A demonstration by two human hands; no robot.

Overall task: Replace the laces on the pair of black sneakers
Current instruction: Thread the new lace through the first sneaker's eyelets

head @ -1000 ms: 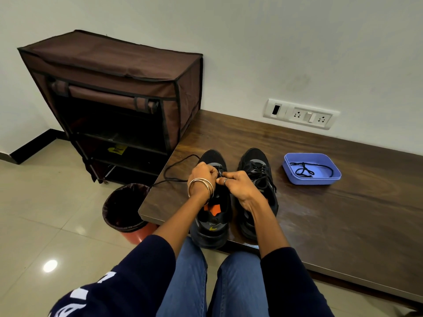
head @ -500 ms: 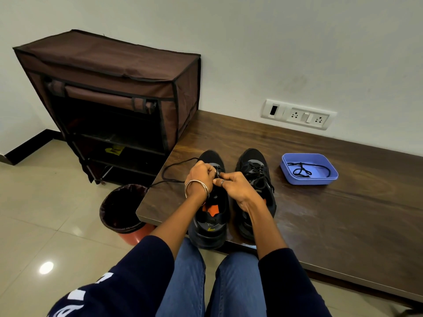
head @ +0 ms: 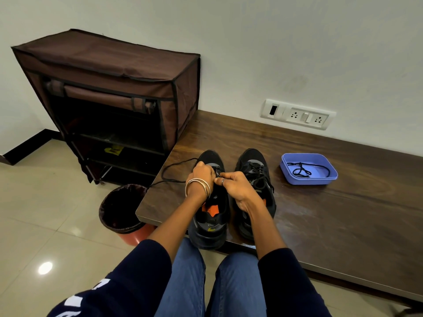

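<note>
Two black sneakers stand side by side, toes away from me, on the dark wooden bench (head: 320, 225). Over the eyelets of the left sneaker (head: 211, 223) my left hand (head: 201, 176) and my right hand (head: 235, 185) meet, each pinching the black lace (head: 174, 167). That lace's loose end loops out to the left across the bench. The right sneaker (head: 254, 165) is laced and stands untouched. A second black lace (head: 302, 170) lies coiled in a blue plastic tray (head: 325, 179) to the right.
A brown fabric shoe rack (head: 109, 92) stands on the floor left of the bench. A bin (head: 121, 209) with a dark liner sits below the bench's left corner. A white socket panel (head: 297, 115) is on the wall behind.
Both hands stay at the left sneaker's eyelets, with only slight finger shifts on the lace. My head has moved a little, so the scene sits slightly differently in view.
</note>
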